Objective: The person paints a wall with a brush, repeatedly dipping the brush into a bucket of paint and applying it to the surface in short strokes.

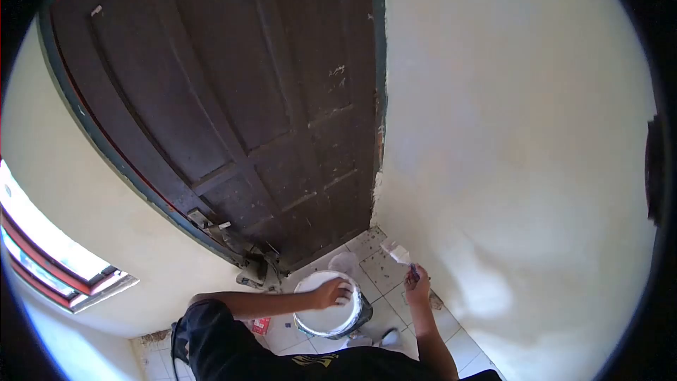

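My right hand [417, 280] grips the dark handle of a paint brush [398, 252], whose pale, paint-covered head points up and left near the foot of the right wall. A round bucket [307, 330] of white paint [323, 310] stands on the floor below me, its rim smeared with white. Over the bucket's upper right part is my left hand [333, 293], with its fingers bent toward the rim; whether they touch it or hold something is unclear.
A dark brown panelled door [282, 99] with a metal handle [201, 219] fills the upper left. The cream wall [522, 134] rises at the right. Spotted floor tiles [384, 268], a red packet [261, 326] and a window [56, 240] at the far left also show.
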Available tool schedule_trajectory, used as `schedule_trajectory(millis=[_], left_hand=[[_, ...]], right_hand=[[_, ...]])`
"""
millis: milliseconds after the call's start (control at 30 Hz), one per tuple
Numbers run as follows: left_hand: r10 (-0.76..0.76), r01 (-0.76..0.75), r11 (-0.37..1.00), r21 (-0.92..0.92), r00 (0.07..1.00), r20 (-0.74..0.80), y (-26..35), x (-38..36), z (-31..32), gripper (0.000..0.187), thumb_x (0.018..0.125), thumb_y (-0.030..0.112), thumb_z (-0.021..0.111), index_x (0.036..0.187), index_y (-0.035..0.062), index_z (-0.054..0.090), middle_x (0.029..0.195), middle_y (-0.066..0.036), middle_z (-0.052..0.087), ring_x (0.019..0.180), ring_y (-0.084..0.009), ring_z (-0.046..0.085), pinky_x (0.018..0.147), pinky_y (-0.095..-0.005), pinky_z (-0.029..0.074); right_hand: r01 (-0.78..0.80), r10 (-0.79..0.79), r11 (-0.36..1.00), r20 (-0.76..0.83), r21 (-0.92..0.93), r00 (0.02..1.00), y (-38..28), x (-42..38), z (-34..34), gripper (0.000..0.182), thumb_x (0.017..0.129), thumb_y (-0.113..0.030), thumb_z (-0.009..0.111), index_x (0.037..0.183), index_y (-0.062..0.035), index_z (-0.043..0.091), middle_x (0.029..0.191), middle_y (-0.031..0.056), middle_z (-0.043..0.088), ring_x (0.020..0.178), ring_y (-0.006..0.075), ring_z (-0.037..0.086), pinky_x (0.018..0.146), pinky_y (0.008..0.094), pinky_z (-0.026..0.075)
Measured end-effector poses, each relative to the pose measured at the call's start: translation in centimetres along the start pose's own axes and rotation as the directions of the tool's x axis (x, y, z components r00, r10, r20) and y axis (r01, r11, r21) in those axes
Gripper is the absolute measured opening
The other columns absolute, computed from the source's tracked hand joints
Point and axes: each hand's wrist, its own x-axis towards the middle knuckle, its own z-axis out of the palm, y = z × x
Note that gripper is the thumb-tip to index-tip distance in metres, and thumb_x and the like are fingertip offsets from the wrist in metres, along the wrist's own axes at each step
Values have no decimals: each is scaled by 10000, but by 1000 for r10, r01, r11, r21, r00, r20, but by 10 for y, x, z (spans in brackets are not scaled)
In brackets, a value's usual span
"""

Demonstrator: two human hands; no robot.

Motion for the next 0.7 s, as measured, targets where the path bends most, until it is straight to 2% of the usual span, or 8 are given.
schedule_trajectory(millis=[67,167,367,433,500,567,667,700], left_hand=[[-83,87,996,13,976,-204,-35,-18,-7,253,850,381,543,936,147,581,830,1,591,757,-162,572,675,-332,444],[-73,66,997,-41,974,-214,-74,-26,-13,242,861,366,540,929,137,578,862,-18,604,785,-173,576,712,-352,450],[236,-259,959,-117,955,-178,-145,-31,28,246,893,342,489,925,110,565,857,-36,596,783,-193,570,711,-372,455],[604,-623,777,-90,779,-169,-173,-35,47,261,895,351,478,925,106,562,864,-36,587,785,-215,559,709,-381,449],[599,-675,711,-197,728,-332,-202,-36,64,259,897,358,463,919,117,555,855,-40,571,785,-224,542,709,-374,435],[629,-804,432,-408,593,-502,-226,-37,78,243,891,358,474,919,129,551,829,-39,555,775,-211,524,712,-351,419],[713,-772,444,-455,612,-342,-247,-30,69,222,892,369,494,848,152,508,805,-19,511,824,-196,510,737,-334,411],[672,-816,472,-334,578,-463,-242,-41,94,233,905,378,483,870,149,512,825,-20,521,831,-191,519,746,-333,414]], right_hand=[[1,-1,1000,-11,18,1000,-1,-12,-2,148,812,-156,654,921,-112,563,802,6,598,761,131,613,599,249,482],[16,-16,1000,-7,14,1000,-11,-23,-15,123,807,-146,654,885,-128,561,771,-1,595,762,123,614,577,240,461],[6,-7,1000,-63,-17,998,-25,-40,-52,120,792,-131,668,869,-127,575,805,13,614,752,129,618,577,240,457],[-1,2,1000,-55,17,998,-24,-40,-70,118,784,-125,672,863,-117,586,793,22,620,724,131,618,576,241,458],[3,-2,999,10,-48,1000,-31,-50,-82,119,782,-129,675,861,-109,588,746,28,614,680,131,612,553,232,452],[-18,20,991,17,-132,1000,-39,-54,-88,125,781,-140,678,859,-98,590,742,38,614,663,130,607,545,229,448],[-40,65,963,86,-265,994,-38,-36,-105,136,778,-157,686,857,-89,599,765,48,623,667,132,605,551,223,443],[-31,69,958,125,-284,990,-39,-37,-104,142,774,-159,692,860,-89,604,765,43,623,669,132,606,554,225,441]])
